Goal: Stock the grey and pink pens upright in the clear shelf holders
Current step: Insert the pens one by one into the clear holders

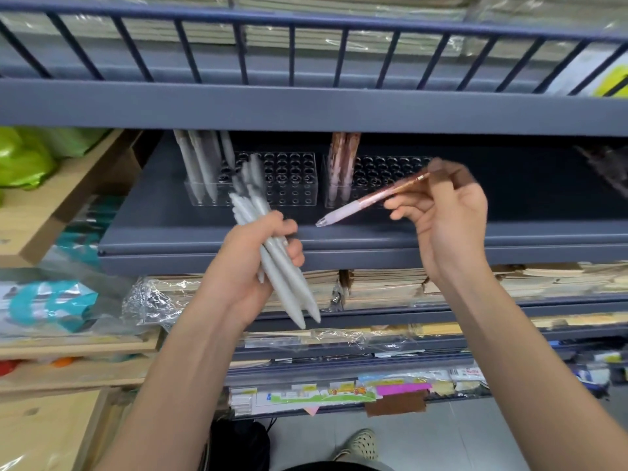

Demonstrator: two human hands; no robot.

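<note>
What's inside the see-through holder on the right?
In the right holder, a few pink pens stand at its left end; other visible holes look empty. The upper shelf hides their tops.

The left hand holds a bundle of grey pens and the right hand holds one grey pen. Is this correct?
Not quite: the head view shows the right hand holding one pink pen. The left hand does hold the bundle of grey pens.

Stationery shop, metal shelves [306, 110], wrapped notebook stacks [380, 287], pen holders [289, 185]
</note>
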